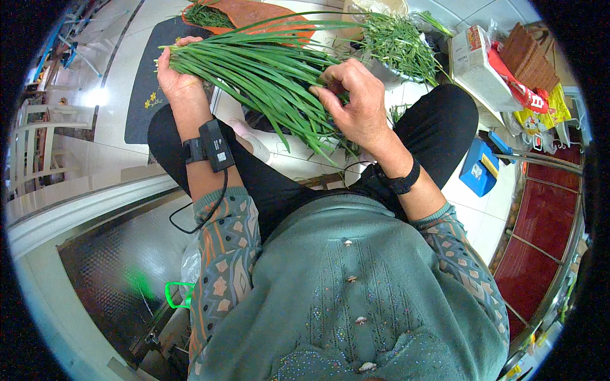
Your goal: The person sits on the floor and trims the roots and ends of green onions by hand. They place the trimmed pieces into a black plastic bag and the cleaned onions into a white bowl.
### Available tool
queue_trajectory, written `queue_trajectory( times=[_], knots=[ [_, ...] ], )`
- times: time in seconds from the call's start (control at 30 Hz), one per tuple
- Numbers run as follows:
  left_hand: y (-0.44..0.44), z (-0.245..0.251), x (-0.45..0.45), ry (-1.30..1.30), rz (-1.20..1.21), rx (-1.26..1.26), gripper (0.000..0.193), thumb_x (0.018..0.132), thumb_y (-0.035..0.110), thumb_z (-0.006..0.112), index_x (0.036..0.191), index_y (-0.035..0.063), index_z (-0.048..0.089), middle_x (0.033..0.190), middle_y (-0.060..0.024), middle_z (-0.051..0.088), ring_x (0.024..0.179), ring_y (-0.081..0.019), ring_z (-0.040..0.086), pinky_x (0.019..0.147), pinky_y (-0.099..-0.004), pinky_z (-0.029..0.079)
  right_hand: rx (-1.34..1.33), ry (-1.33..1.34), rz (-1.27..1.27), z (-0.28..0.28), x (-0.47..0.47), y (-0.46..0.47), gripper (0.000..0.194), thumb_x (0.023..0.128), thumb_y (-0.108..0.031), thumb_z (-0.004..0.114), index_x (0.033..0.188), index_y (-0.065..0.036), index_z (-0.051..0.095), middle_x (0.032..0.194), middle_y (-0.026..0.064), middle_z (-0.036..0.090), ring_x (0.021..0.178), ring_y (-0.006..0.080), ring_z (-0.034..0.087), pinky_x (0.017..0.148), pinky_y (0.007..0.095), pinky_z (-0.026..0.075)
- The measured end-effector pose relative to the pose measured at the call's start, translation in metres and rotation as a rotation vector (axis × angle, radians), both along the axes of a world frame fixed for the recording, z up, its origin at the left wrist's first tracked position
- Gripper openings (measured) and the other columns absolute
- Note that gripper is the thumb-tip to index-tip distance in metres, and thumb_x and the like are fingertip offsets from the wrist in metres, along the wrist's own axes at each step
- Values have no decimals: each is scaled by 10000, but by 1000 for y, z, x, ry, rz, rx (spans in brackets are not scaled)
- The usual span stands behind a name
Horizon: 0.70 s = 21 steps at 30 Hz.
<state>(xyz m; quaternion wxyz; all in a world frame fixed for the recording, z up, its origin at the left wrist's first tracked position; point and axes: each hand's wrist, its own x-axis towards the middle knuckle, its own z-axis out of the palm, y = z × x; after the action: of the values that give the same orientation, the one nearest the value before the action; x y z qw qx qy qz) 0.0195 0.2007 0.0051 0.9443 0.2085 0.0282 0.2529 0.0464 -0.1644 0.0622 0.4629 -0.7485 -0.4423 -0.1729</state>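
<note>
My left hand [183, 76] grips a thick bunch of long green leaves, likely garlic chives [257, 71], by the stem ends. The leaves fan out to the right, above my lap. At their tips is my right hand [355, 97], its thumb and forefinger bent close together by the outer leaves; whether a leaf is pinched between them is unclear. Beyond my right knee stands a container heaped with loose green trimmings [398, 47]. An orange-red bag [257, 16] with more greens in its mouth lies on the floor ahead.
A dark mat [145, 100] with yellow flowers lies at the left. To the right are a white box [469, 57], a red bag [517, 85] and a blue dustpan [478, 166] with a brush. A pale bucket [376, 7] stands behind the trimmings. Loose leaf bits lie on the floor tiles.
</note>
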Motion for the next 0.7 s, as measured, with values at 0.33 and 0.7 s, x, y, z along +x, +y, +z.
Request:
queue_trajectory(
  times=[0.33,0.7],
  knots=[
    [2,1,-2,37,-43,42,349,826,218,556,994,-82,494,956,-250,586,987,-417,550,932,-543,426,-8,4,16,-3,0,4,190,701,-122,754,784,-67,592,682,77,562,633,270,557,558,375,449],
    [-8,4,-2,100,33,93,301,811,217,566,926,-55,507,912,-223,590,940,-385,563,901,-513,442,333,980,182,8,-3,4,109,829,-106,699,815,-19,634,665,-24,584,581,47,513,538,205,404]
  ],
)
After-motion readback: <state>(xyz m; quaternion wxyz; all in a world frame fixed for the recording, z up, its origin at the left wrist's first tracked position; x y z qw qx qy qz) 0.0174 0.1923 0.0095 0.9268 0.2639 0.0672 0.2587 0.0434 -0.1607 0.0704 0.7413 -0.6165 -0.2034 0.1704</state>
